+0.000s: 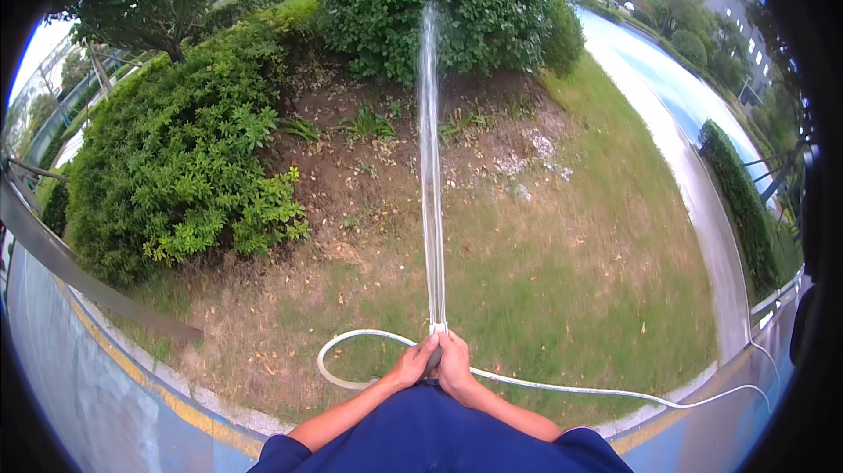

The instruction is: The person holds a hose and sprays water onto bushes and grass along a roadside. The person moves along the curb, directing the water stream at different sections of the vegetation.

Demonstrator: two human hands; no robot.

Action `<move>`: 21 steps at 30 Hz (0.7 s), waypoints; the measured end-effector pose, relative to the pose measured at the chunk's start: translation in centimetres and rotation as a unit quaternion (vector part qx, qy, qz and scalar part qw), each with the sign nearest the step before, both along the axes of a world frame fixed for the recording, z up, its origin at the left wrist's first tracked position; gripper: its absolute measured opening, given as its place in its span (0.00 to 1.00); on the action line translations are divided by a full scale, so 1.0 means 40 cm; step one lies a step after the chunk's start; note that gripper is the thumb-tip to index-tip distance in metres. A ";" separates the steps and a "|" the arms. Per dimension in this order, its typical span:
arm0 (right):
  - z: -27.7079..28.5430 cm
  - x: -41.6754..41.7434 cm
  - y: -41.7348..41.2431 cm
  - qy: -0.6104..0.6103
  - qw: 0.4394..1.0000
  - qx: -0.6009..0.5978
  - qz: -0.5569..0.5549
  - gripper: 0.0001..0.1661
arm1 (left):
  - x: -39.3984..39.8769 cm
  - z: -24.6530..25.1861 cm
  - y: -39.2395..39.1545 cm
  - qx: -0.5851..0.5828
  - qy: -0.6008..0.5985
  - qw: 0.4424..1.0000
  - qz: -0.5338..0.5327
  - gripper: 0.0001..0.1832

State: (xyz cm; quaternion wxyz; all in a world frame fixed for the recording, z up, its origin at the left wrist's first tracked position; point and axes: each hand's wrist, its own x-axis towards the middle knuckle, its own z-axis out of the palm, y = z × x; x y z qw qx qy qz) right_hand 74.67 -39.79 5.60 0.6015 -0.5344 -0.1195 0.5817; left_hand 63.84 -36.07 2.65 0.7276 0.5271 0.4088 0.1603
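Close together in front of my body, my left hand (415,361) and my right hand (454,360) grip the end of a white garden hose (560,386). Both thumbs press at the hose's mouth, where a narrow pale tip shows. A water jet (431,176) shoots straight ahead from it and reaches the large rounded bush (448,12). The hose makes a loop on the grass to the left of my hands, then runs off to the right across the kerb. The fingers' undersides are partly hidden.
A leafy shrub (191,157) stands at the left, beside a bare soil bed (369,170) with small plants. Patchy grass (579,288) lies ahead. A stone kerb (217,407) borders the pavement behind it; a pale path (685,190) curves along the right. A grey metal bar (99,275) crosses at left.
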 end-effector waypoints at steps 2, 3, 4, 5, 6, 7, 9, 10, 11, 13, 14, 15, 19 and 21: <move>-0.009 0.006 0.002 -0.013 1.000 0.014 0.023 0.14 | 0.000 -0.008 0.003 -0.006 -0.028 1.000 0.003 0.33; -0.008 0.004 0.005 -0.011 1.000 0.017 0.019 0.14 | 0.000 -0.015 0.005 -0.006 -0.042 0.999 0.007 0.33; -0.002 0.000 0.006 -0.008 1.000 0.020 0.015 0.14 | 0.000 -0.026 0.006 -0.007 -0.054 0.998 0.008 0.32; 0.005 -0.005 0.007 -0.006 1.000 0.024 0.011 0.14 | -0.002 -0.030 0.005 -0.005 -0.054 0.998 0.016 0.31; 0.016 -0.005 0.008 -0.006 1.000 0.024 0.009 0.14 | 0.001 -0.019 0.002 -0.001 -0.056 0.998 0.020 0.31; 0.018 -0.005 0.008 -0.007 1.000 0.029 0.010 0.14 | 0.001 0.005 -0.001 0.000 -0.056 0.998 0.025 0.30; 0.017 -0.007 0.008 -0.006 0.999 0.036 0.014 0.14 | -0.003 0.050 -0.002 -0.013 -0.071 0.997 0.020 0.29; 0.012 -0.005 0.009 -0.003 0.999 0.041 0.019 0.13 | -0.005 0.059 -0.004 -0.018 -0.077 0.997 0.020 0.29; 0.012 0.000 0.009 -0.007 0.999 0.040 0.030 0.13 | -0.005 0.063 -0.002 -0.022 -0.084 0.996 0.019 0.28; 0.009 0.005 0.005 -0.015 0.998 0.035 0.053 0.13 | -0.007 0.036 -0.005 -0.028 -0.093 0.995 0.021 0.31; 0.008 0.005 0.005 -0.016 0.998 0.034 0.059 0.13 | -0.009 0.024 -0.007 -0.030 -0.093 0.995 0.024 0.34; 0.008 0.006 0.005 -0.017 0.997 0.031 0.062 0.12 | -0.009 0.020 -0.008 -0.034 -0.094 0.995 0.026 0.37; 0.019 -0.001 0.006 -0.013 0.998 0.011 0.068 0.12 | -0.020 0.015 -0.010 -0.027 -0.074 0.997 0.017 0.38; 0.020 -0.007 0.008 -0.009 0.998 0.004 0.068 0.12 | -0.027 -0.003 -0.005 -0.026 -0.066 0.997 0.008 0.38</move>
